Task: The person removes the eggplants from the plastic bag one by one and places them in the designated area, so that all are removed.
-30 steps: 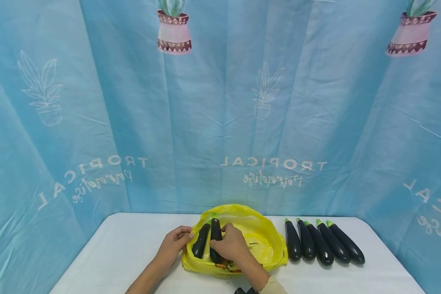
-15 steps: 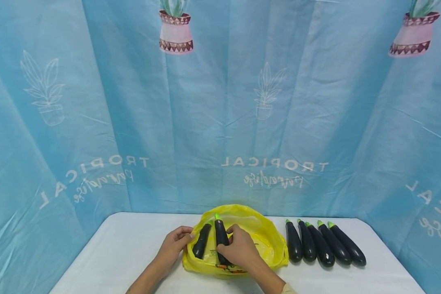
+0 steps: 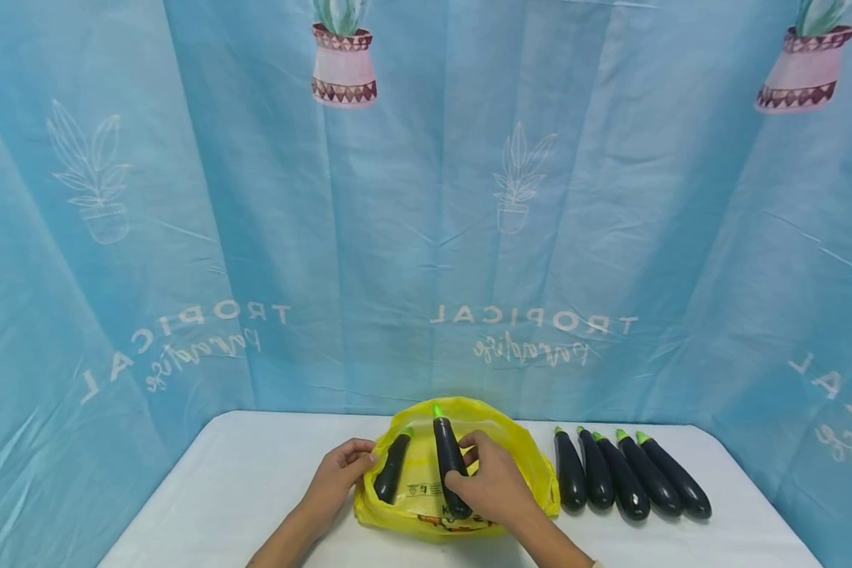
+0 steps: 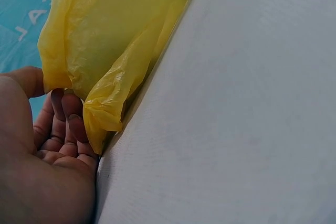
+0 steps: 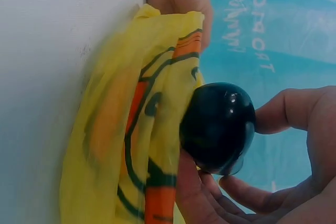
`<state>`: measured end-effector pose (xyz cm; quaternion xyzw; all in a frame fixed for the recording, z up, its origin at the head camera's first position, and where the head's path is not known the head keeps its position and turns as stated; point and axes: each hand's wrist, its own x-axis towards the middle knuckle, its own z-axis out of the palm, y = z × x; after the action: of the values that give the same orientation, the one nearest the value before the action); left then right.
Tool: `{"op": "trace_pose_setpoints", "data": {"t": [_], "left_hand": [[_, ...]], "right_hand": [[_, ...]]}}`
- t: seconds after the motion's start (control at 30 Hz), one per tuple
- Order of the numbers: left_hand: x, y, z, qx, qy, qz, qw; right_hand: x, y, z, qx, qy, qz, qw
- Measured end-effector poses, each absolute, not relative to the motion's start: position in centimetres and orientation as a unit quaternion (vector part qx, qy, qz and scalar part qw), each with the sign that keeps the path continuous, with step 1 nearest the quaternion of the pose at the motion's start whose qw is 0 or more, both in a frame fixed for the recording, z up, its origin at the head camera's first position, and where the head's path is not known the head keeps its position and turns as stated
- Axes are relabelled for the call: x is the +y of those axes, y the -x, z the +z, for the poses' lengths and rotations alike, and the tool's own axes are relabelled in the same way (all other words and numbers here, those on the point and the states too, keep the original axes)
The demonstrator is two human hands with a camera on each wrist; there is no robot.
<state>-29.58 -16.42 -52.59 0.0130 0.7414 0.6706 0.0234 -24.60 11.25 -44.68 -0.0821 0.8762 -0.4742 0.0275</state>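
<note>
A yellow plastic bag lies wide open on the white table. My left hand pinches its left rim between thumb and fingers, as the bag's edge in the left wrist view confirms. Over the bag's middle, my right hand grips a dark eggplant by its sides, green stem pointing away. The rounded end of that eggplant fills the middle of the right wrist view, beside the bag's printed side. Inside the bag, along its left wall, rests another eggplant.
Several eggplants lie side by side on the table, just right of the bag, stems toward the back. A blue printed curtain hangs behind the table and along its sides.
My right hand has moved the eggplant rightward, away from the one at the bag's left wall. The left hand keeps its hold on the rim. Dark things at the bottom edge have left view.
</note>
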Motion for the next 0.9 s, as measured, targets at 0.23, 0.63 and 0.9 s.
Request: {"op": "trace_pose_setpoints", "data": {"t": [0.23,0.63,0.9], "left_hand": [[-16.4,29.7,-52.9,0.743,-0.007,0.669,0.015],[-16.6,29.4,-52.7,0.745,-0.019,0.666,0.015],[-16.4,29.2,-52.3,0.748,-0.023,0.664,0.015]], "right_hand": [[12.6,24.0,-44.5,0.881,0.075,-0.468,0.017],[14.3,22.4,-43.4,0.882,0.051,-0.469,-0.027],[16.1,21.9,-43.1,0.878,0.038,-0.475,-0.044]]}}
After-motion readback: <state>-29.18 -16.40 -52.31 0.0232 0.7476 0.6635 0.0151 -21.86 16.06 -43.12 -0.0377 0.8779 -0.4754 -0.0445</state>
